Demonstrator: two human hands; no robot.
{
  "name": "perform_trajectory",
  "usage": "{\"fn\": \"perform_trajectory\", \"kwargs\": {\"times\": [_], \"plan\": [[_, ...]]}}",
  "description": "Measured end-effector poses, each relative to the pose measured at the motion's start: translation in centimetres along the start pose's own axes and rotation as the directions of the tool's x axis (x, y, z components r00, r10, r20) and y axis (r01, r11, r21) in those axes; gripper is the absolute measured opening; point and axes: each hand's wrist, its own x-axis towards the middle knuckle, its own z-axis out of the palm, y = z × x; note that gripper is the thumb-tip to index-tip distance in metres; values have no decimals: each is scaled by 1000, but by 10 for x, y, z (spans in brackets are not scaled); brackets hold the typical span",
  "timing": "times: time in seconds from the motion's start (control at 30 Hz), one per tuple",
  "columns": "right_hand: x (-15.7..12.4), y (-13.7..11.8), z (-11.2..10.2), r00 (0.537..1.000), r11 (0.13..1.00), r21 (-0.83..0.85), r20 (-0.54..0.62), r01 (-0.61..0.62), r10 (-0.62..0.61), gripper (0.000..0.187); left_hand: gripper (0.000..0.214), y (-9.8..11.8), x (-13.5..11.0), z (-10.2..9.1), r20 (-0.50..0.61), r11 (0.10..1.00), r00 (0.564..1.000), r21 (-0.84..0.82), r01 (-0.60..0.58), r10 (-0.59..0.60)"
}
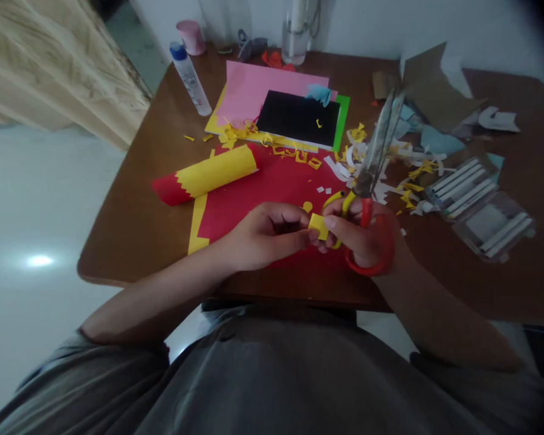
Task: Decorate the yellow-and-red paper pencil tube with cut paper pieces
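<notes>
My left hand [265,235] pinches a small folded piece of yellow paper [319,225] between thumb and fingers, just above the red paper sheet [272,184]. My right hand [360,232] also touches that yellow piece with its fingertips while its fingers sit through the red and yellow handles of a pair of scissors [375,158]. The scissor blades point up and away, closed or nearly closed, over the paper scraps. A red and yellow paper roll [206,177] lies to the left on the brown table [131,223].
A stack of pink, black, green and yellow sheets [283,109] lies at the back. A glue bottle [190,77], pink cup [191,36] and glass jar [295,36] stand near the far edge. Yellow and white cuttings [390,163], brown card [430,90] and a clear plastic case [478,205] lie right.
</notes>
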Motion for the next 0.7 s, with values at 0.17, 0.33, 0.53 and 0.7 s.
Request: {"fn": "perform_trajectory", "kwargs": {"times": [0.17, 0.33, 0.53, 0.7], "plan": [[-1, 1, 0, 997, 996, -62, -54, -63, 60, 32, 37, -6, -1, -2, -129, 999, 991, 34, -38, 42], [-4, 1, 0, 991, 989, -56, -1, -137, 137, 38, 37, -9, -2, -2, -121, 995, 991, 93, -44, 55], [-4, -3, 0, 987, 987, -47, 40, -156, 158, 35, 41, 0, -1, -4, -93, 984, 993, 169, -56, 72], [1, 1, 0, 995, 995, -19, -21, -96, 95, 39, 30, -3, -3, -5, -134, 981, 987, 187, -60, 86]]}}
